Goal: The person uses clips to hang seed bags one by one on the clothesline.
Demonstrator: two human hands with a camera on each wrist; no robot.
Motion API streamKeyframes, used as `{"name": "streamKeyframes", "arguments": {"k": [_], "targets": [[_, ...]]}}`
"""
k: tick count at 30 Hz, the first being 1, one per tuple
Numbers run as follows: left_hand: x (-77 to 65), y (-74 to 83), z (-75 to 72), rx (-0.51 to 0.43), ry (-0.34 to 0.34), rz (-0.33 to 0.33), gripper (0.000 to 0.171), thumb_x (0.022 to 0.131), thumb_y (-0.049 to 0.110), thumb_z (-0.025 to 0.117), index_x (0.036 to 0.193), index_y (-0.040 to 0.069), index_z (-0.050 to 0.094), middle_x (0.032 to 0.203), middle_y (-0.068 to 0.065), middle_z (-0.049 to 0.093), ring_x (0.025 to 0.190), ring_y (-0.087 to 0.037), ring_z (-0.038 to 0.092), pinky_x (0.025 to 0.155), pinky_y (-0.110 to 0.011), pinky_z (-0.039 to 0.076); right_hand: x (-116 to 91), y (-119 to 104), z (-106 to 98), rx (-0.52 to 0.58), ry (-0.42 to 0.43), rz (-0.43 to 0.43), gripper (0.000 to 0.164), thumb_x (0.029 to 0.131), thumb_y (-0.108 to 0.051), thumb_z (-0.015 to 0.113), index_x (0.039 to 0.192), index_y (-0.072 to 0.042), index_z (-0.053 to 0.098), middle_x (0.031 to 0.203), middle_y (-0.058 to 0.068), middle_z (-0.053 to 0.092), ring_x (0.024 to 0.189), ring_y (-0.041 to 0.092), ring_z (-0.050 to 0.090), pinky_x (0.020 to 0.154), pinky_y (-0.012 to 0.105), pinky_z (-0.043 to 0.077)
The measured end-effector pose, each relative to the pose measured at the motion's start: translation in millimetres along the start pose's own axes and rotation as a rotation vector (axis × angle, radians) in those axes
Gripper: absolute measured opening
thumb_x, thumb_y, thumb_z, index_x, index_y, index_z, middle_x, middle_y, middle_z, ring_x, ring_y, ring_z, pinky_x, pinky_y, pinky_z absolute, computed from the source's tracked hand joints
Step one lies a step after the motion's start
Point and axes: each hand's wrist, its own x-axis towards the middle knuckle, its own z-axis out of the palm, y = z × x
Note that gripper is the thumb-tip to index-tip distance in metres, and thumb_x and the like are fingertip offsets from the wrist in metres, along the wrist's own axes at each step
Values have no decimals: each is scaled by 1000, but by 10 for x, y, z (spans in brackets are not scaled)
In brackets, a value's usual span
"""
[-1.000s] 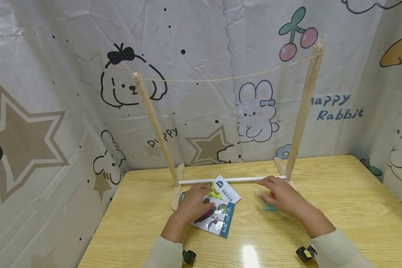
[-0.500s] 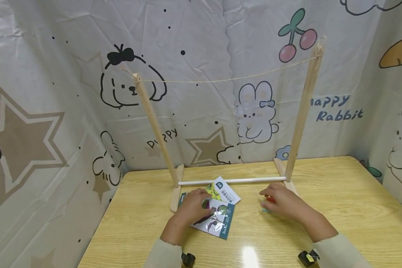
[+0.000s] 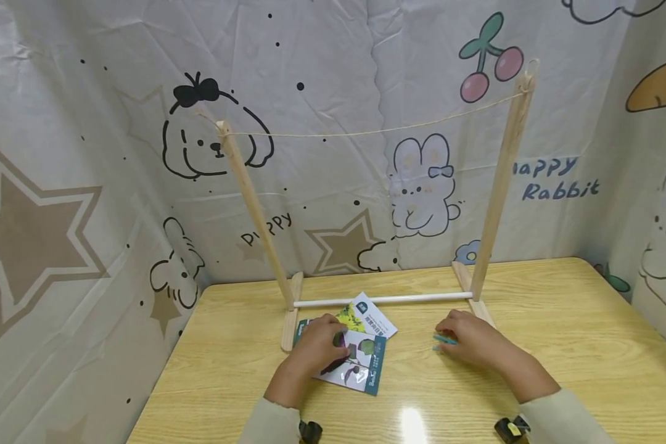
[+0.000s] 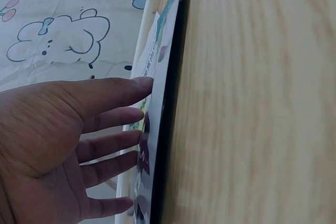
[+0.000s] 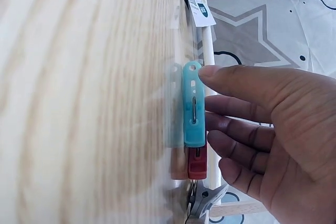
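My left hand (image 3: 320, 343) rests thumb and fingertips on a seed packet (image 3: 366, 370) with a dark-purple plant picture and teal edge. Beneath its far side lies a white-and-yellow seed packet (image 3: 378, 316). In the left wrist view, the spread fingers (image 4: 113, 142) meet the packet's upper face. My right hand (image 3: 472, 336) is low over some clothespins, its thumb tip at one end of a teal clothespin (image 5: 194, 106) lying on the table, fingers loosely bent alongside. A red clothespin (image 5: 197, 163) and a grey clip (image 5: 206, 199) lie beyond it, hidden by the hand in the head view.
Behind the hands stands a wooden frame with a left post (image 3: 252, 209), a right post (image 3: 502, 191) and a white crossbar (image 3: 416, 299). A thin string (image 3: 366, 132) spans the post tops. Printed cloth (image 3: 333, 74) hangs around the wooden table (image 3: 222, 382).
My right hand has drawn back from the white crossbar toward me and lowered onto the clothespins, covering the red one in the head view. The left hand stays on the packets.
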Motion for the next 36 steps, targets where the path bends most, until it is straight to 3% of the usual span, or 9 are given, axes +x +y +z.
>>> {"name": "streamKeyframes", "arguments": {"k": [9,24,31,36], "targets": [[7,-2,30,7,4,-24,49,84,34,82,125,10,71,118,-6,62,110,-26,57,98,-49,43,-12,4,44,17,-14,22,23,88,-25,79,105,-11,74,89,-5,56,75,5,41,65,22,39],[16,14,32,-30,3,-121,50,81,40,85,118,11,71,99,0,52,91,-18,45,90,-42,36,-4,-4,52,-9,-9,30,28,88,-24,79,111,-10,72,87,-6,57,76,5,45,67,26,44],[14,25,35,-115,-17,-182,48,80,39,85,116,10,69,96,1,48,86,-17,44,77,-33,38,-17,2,51,5,-15,30,27,89,-23,78,112,-11,71,88,-7,57,76,4,46,68,25,45],[18,20,27,-159,-15,-188,43,79,34,87,110,11,68,97,0,47,85,-16,47,73,-30,42,-22,-11,42,10,-20,23,26,90,-23,76,113,-10,71,89,-5,58,76,4,47,68,25,46]]}}
